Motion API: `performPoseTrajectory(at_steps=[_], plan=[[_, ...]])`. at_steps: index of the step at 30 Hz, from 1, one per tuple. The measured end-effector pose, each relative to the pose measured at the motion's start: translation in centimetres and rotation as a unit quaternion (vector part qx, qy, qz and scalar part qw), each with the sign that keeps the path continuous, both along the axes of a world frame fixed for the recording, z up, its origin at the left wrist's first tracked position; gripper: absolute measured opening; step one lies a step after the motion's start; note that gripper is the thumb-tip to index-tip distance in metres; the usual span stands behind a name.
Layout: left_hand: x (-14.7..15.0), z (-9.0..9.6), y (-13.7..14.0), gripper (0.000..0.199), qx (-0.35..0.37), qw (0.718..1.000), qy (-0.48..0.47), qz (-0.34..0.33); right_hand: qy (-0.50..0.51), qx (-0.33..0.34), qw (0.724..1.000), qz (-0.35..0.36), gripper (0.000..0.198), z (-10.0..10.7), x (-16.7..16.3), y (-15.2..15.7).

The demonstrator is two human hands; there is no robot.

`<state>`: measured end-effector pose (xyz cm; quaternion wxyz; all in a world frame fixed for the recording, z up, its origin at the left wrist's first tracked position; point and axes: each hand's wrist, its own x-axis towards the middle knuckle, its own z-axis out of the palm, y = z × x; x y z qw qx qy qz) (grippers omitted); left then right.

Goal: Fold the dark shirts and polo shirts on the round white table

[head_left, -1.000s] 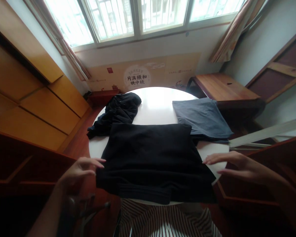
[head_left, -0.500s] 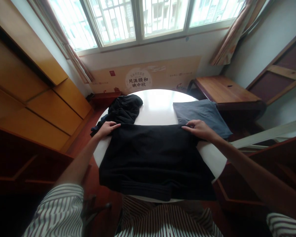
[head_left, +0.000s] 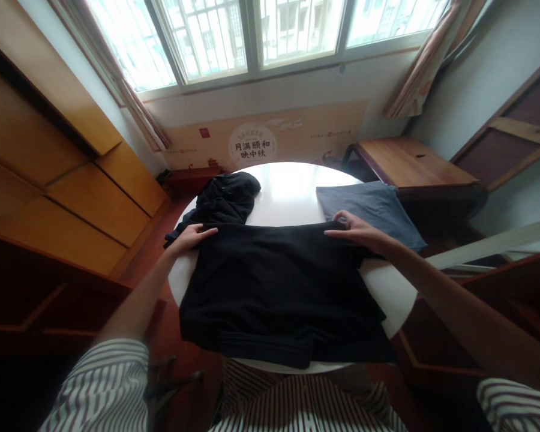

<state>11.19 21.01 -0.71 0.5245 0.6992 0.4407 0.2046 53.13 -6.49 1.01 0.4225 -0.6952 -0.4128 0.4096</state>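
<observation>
A black garment (head_left: 279, 282) lies spread over the near half of a white round table (head_left: 288, 186), with a folded band along its near edge. At its far left corner, my left hand (head_left: 191, 236) is closed, thumb on top of the cloth. My right hand (head_left: 359, 231) is at the far right corner, thumb on the cloth and forefinger raised a little, the edge between them. Some fingertips of both hands are hidden. Past my left hand sits a crumpled dark garment (head_left: 229, 195). Beyond my right hand lies a flat grey-blue cloth (head_left: 369, 207).
A wooden side table (head_left: 414, 159) stands at the back right, and yellow-brown cabinets (head_left: 94, 198) line the left. The window (head_left: 292, 30) is ahead above a printed banner (head_left: 252, 141). Dark red wooden furniture flanks me on both sides.
The black garment's far edge has shifted slightly away from me with both hands. My right hand has moved a little left, its thumb and forefinger now farther apart.
</observation>
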Motion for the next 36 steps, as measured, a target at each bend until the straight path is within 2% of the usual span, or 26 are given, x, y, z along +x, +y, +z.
performPoseTrajectory(at_steps=[2,5,8,11,13,15,18,21,24,28,31,33,36], plan=[[-0.1,0.0,0.1,0.063,-0.001,1.0,0.009,-0.005,0.002,0.011,0.999,0.031,0.065,-0.1,0.2,0.4],[-0.2,-0.3,0.7,0.061,0.023,0.999,-0.017,0.018,-0.024,0.066,0.997,0.041,0.058,-0.5,0.6,1.0],[-0.4,-0.3,0.6,0.058,0.141,0.988,0.019,0.063,-0.131,0.108,0.985,0.017,0.054,-0.9,0.7,1.6],[-1.2,0.2,-1.3,0.051,0.28,0.945,0.129,0.109,-0.304,0.143,0.942,-0.011,0.053,-0.8,-1.1,1.6],[-2.3,0.4,-3.5,0.049,0.305,0.921,0.198,0.136,-0.384,0.169,0.907,0.01,0.052,-0.6,-3.6,1.1],[-3.7,0.3,-5.9,0.051,0.265,0.92,0.25,0.147,-0.433,0.189,0.88,0.058,0.051,-0.4,-7.0,0.2],[-5.6,-0.3,-8.5,0.057,0.149,0.941,0.269,0.144,-0.454,0.189,0.852,0.179,0.054,-0.5,-12.6,-1.3],[-6.5,-0.6,-9.9,0.062,0.018,0.969,0.224,0.106,-0.402,0.144,0.841,0.334,0.064,-1.4,-16.9,-2.9],[-6.5,-0.4,-11.2,0.06,-0.081,0.988,0.118,0.054,-0.371,0.107,0.832,0.399,0.077,-2.3,-19.1,-4.3],[-6.2,0.3,-12.8,0.064,-0.114,0.993,-0.003,-0.007,-0.354,0.107,0.832,0.413,0.087,-2.9,-19.4,-5.3],[-5.4,1.8,-13.6,0.067,-0.109,0.992,-0.056,0.005,-0.321,0.11,0.842,0.419,0.083,-2.6,-18.9,-4.8],[-3.9,3.5,-14.0,0.071,-0.107,0.989,-0.102,0.008,-0.269,0.118,0.872,0.391,0.071,-1.8,-18.4,-3.6],[0.2,6.1,-15.6,0.081,-0.097,0.979,-0.17,-0.053,-0.099,0.111,0.947,0.286,0.061,0.5,-17.0,-0.8]])
